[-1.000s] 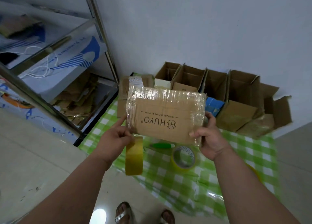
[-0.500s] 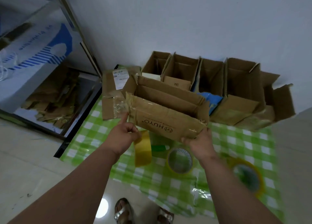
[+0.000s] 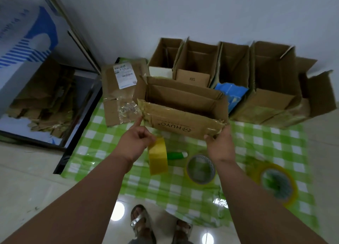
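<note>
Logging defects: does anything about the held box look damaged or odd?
Yes: the HUYO box has torn, crinkled tape scraps at both near corners, and its print reads upside down.

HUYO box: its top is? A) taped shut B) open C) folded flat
B: the box has an open top that shows bare inner walls. The right hand grips its near right corner, while the left hand holds a tape roll.

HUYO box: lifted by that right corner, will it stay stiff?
Probably light: the HUYO box looks empty inside. Likely to flex: the right hand grips one crumpled, taped corner only. The left hand, holding a tape roll, would barely steady it.
</note>
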Motion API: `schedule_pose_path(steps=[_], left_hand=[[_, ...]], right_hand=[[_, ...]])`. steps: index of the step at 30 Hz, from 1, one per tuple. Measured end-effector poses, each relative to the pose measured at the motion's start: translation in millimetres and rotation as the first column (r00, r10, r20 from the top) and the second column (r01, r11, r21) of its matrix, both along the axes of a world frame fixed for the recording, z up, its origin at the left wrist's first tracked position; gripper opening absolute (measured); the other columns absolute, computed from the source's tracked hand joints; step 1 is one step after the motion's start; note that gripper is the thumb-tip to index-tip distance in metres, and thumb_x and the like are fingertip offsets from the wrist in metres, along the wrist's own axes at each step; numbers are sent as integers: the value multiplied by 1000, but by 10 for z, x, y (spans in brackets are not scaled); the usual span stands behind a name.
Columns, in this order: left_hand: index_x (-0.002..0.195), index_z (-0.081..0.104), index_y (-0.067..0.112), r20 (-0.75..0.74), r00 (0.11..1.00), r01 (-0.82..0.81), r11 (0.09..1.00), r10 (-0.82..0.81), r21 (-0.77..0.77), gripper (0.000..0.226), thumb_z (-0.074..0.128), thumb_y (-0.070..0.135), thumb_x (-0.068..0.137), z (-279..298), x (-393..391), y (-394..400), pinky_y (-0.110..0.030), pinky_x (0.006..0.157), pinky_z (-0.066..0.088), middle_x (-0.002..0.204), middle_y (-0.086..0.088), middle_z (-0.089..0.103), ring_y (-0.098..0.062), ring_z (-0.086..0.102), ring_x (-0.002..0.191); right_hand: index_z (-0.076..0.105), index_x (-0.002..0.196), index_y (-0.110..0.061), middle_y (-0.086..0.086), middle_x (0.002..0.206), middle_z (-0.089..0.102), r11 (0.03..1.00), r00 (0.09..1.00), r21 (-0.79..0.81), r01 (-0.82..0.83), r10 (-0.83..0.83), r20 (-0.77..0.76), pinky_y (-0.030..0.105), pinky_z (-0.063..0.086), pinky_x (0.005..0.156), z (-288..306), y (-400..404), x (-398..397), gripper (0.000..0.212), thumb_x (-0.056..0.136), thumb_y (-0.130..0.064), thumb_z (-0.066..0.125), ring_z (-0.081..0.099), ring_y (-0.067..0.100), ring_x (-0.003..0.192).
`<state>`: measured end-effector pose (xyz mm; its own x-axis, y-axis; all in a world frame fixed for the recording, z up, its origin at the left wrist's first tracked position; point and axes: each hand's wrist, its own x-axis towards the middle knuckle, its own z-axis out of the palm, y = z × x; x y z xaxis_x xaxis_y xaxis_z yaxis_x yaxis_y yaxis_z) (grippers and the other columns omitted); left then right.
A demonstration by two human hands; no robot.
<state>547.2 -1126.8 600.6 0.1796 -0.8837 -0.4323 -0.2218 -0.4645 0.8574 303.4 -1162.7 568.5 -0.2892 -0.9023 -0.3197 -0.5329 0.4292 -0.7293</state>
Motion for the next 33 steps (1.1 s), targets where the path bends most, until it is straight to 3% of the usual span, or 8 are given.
schedule_pose_path(steps=[4, 8, 11, 13, 17, 22, 28, 33], left_hand=[[60, 65, 15, -7, 997, -74, 996, 74, -41, 27, 75, 5, 82, -3, 90, 73, -39, 96, 47, 139, 15, 45, -12, 56, 119], [69, 65, 11, -73, 968, -242, 969, 239, -40, 18, 75, 5, 82, 23, 219, 199, -39, 101, 46, 117, 5, 54, -21, 59, 113], [73, 65, 13, -152, 944, -296, 955, 293, 3, 15, 74, 7, 82, 97, 298, 291, -43, 103, 47, 92, 7, 69, -18, 65, 96], [67, 68, 19, -150, 951, -274, 962, 272, 5, 21, 73, 9, 84, 145, 336, 337, -44, 100, 50, 84, 3, 72, -18, 65, 91], [65, 69, 19, -173, 949, -267, 964, 264, 3, 24, 71, 8, 86, 200, 405, 410, -40, 91, 53, 83, 2, 72, -19, 65, 88], [69, 63, 10, -196, 957, -221, 975, 214, -13, 19, 70, 5, 86, 240, 522, 425, -32, 87, 53, 107, 8, 70, -15, 66, 96], [71, 60, 10, -192, 958, -218, 976, 215, 2, 20, 68, 4, 88, 267, 636, 430, -32, 86, 53, 107, 5, 69, -15, 65, 93], [72, 61, 11, -217, 942, -255, 967, 254, 26, 19, 69, 4, 88, 276, 699, 440, -33, 85, 56, 98, 0, 68, -18, 63, 87]], right_hand=[[37, 125, -13, 8, 104, 61, 995, 991, -13, 101, -100, 91, 30, 42, 72, -55, 169, 57, 45, 89, -7, 63, 61, 32, 99], [48, 117, -3, 12, 108, 55, 981, 982, -120, 155, -166, -89, 45, 48, 87, 26, 358, 140, 41, 83, -10, 69, 55, 33, 102], [50, 103, -4, 7, 93, 51, 964, 987, -244, 103, -130, -97, 46, 48, 76, 137, 512, 359, 30, 81, -10, 69, 54, 34, 88], [49, 111, -7, 6, 95, 52, 952, 993, -292, 92, -111, -50, 45, 49, 72, 173, 610, 530, 36, 83, -15, 70, 56, 30, 84], [46, 115, -12, -2, 91, 55, 952, 959, -118, 284, -279, 57, 49, 50, 84, 203, 592, 684, 41, 89, -37, 67, 59, 26, 86], [41, 109, -18, -3, 90, 54, 884, 866, -29, 466, -450, 219, 33, 39, 79, 266, 257, 629, 37, 91, -38, 66, 51, 21, 86], [35, 107, -19, -6, 88, 56, 878, 851, 21, 477, -468, 236, 34, 38, 79, 157, 280, 680, 35, 91, -30, 65, 56, 19, 80], [48, 119, -19, -1, 107, 56, 912, 912, -42, 409, -406, 65, 26, 32, 79, 189, 541, 889, 35, 90, -31, 64, 58, 26, 101]])
